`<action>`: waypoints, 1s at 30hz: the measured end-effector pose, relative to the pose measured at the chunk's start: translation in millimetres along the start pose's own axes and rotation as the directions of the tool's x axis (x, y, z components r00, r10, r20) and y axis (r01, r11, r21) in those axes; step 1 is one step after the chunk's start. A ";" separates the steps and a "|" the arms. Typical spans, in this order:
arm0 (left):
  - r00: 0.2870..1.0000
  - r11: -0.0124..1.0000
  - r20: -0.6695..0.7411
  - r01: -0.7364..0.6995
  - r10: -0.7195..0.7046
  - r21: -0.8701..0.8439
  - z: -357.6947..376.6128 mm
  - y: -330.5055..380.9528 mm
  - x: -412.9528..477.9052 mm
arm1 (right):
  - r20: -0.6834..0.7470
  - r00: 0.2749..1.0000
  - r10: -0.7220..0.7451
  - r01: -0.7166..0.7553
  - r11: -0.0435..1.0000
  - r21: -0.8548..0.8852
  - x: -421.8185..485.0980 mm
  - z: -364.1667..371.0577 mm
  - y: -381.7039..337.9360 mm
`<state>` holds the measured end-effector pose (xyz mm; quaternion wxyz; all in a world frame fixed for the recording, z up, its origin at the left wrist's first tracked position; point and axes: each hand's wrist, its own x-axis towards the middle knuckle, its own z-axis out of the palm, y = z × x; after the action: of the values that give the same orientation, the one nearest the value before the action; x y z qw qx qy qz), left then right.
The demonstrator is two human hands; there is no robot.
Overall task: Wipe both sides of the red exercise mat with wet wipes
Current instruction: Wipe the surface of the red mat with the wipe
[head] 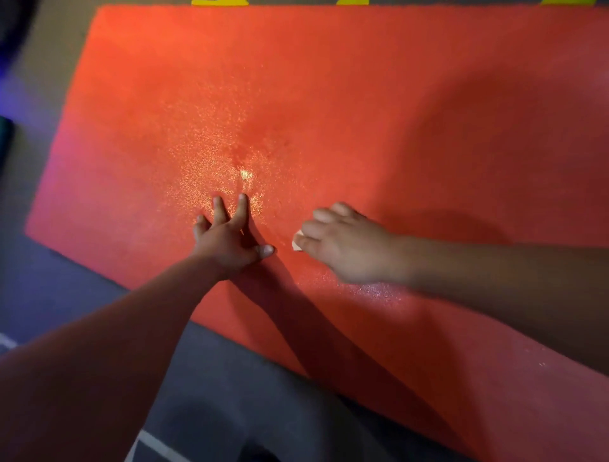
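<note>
The red exercise mat (329, 99) lies flat on the floor and fills most of the view. A damp, glistening patch shows near its middle. My left hand (230, 237) rests on the mat with fingers spread and straight, palm down. Just to its right, my right hand (346, 244) presses a small white wet wipe (297, 242) against the mat. Only a corner of the wipe shows under the fingertips; the rest is hidden by the hand.
Dark grey floor (82, 296) with white lines runs along the mat's near and left edges. Yellow markings (219, 2) sit at the top edge beyond the mat. A dark object (5, 138) stands at the far left.
</note>
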<state>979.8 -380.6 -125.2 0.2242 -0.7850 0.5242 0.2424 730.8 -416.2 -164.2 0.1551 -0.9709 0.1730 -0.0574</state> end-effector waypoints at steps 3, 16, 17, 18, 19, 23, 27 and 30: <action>1.000 1.000 0.004 -0.002 0.002 0.008 -2.1 -0.6 0.6 | -0.177 0.977 0.115 -0.144 0.976 -0.162 14.9 -16.8 54.7; 1.000 1.000 0.029 0.002 -0.003 0.022 -4.0 -1.0 1.8 | -0.030 0.997 -0.066 0.063 0.994 -0.089 1.0 3.1 -14.1; 1.000 1.000 0.031 0.002 -0.002 0.019 -4.1 -1.4 1.5 | -0.068 0.997 -0.024 0.013 0.987 -0.162 8.4 -0.1 6.9; 0.999 1.000 0.033 0.000 0.000 0.015 -4.3 -1.3 1.4 | -0.138 0.989 0.057 -0.086 0.973 -0.216 14.5 -4.8 32.8; 0.999 1.000 0.036 -0.004 0.003 0.010 -4.5 -1.3 1.4 | -0.193 0.966 0.170 -0.212 0.951 -0.226 16.7 -12.2 59.6; 0.996 0.999 0.077 -0.042 0.044 -0.034 -10.5 -8.9 -0.2 | -0.267 0.854 0.446 -0.482 0.872 -0.084 18.9 -19.4 73.9; 0.979 0.992 0.168 -0.101 0.112 -0.071 -21.2 -27.2 -1.3 | -0.144 0.988 0.049 -0.050 0.999 -0.002 4.2 16.2 -27.9; 0.988 0.995 0.127 -0.083 0.088 -0.049 -13.3 -25.9 -2.4 | -0.085 0.979 -0.184 0.188 0.981 0.040 -7.3 27.5 -69.6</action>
<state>1005.1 -377.9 -110.8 0.2298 -0.7492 0.5365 0.3133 750.7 -343.9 -168.3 0.1648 -0.9758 0.0861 -0.1150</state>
